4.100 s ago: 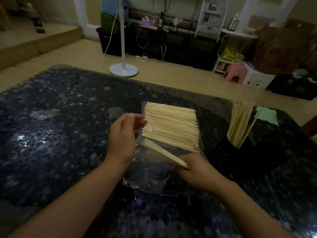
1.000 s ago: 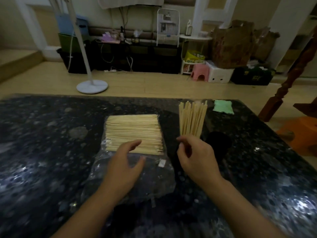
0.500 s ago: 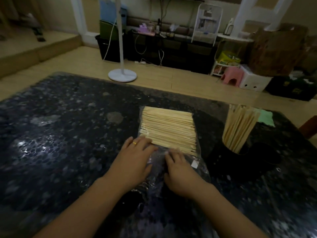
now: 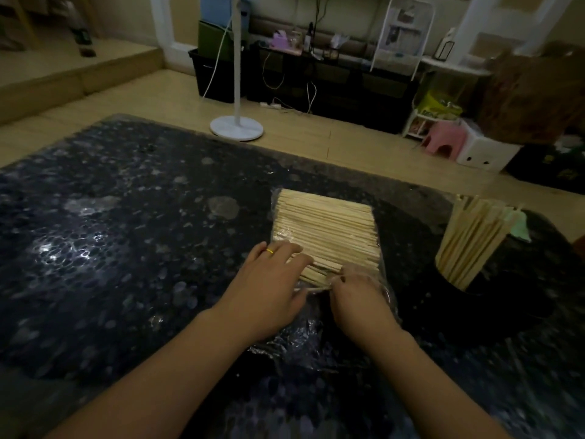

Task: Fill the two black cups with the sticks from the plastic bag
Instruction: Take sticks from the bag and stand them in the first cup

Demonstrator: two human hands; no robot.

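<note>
Both hands at the sticks [image 4: 327,229] in the plastic bag [image 4: 316,343]: left grip [image 4: 272,289] flat, right grip [image 4: 354,296] pinching a few.

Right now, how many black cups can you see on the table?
1 for sure: a black cup holding sticks, right of the plastic bag. A second may sit unseen in the dark.

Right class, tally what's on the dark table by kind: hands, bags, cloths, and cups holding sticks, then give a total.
hands: 2, left and right
bag: 1
cloth: 1
cup holding sticks: 1
total: 5
</note>
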